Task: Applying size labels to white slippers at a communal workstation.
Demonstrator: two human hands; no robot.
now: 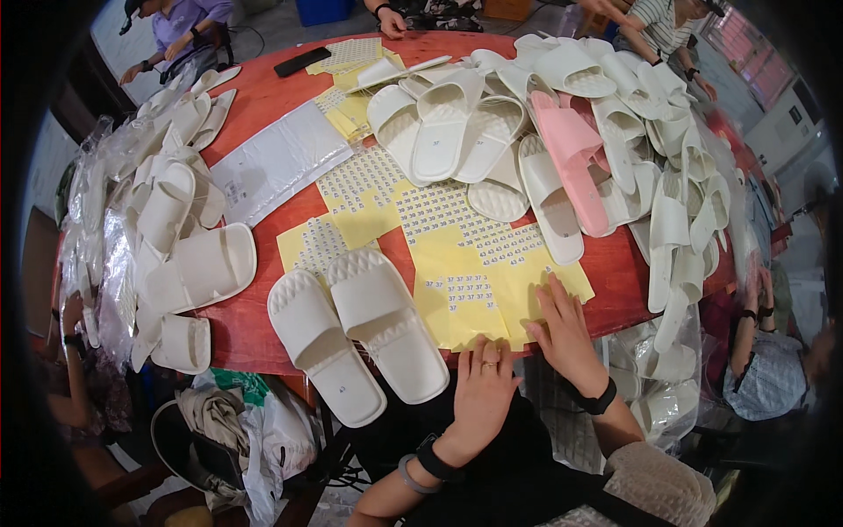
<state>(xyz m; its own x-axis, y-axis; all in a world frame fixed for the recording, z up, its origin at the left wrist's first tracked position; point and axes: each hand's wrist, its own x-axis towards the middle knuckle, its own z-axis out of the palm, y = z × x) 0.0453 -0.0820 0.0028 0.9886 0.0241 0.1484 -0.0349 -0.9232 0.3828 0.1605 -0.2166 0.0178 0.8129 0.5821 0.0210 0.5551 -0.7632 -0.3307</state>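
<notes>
My left hand (486,379) rests at the table's near edge, fingers stretched over the lower rim of a yellow sticker sheet (439,329). Just to its right, my right hand (566,341) lies with fingers spread on a neighbouring yellow sheet (518,303). Nothing is gripped in either hand. Small white printed labels sit in rows on the sheets, with bare yellow where some are gone. Left of my hands, a pair of white slide slippers, one (327,347) beside the other (386,325), overhangs the near edge; a small label shows on the left one's insole.
White slippers heap up at the far middle and right, with one pink slipper (571,162) among them. Another slipper pile (176,220) stands left, near clear plastic. A white plastic packet (281,162) and a black phone (302,61) lie on the red table (241,329). Other people sit around it.
</notes>
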